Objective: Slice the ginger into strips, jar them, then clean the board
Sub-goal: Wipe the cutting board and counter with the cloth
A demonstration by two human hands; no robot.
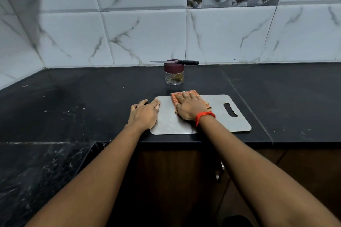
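A steel cutting board (217, 118) with a handle slot on its right lies flat on the black counter. My right hand (190, 107) presses an orange checked cloth (191, 94) onto the board's far middle, fingers spread flat. At the board's left edge my left hand (144, 112) rests flat, its fingertips touching the far left corner. Behind the board stands a clear jar (173, 74) with a maroon lid and ginger strips inside. A black-handled knife (184, 62) lies across the lid.
The black stone counter (73, 101) runs left and right and turns toward me at the left. A tiled wall (140, 38) rises close behind the jar. The counter's front edge is just below the board, with dark cabinet doors (166, 180) beneath.
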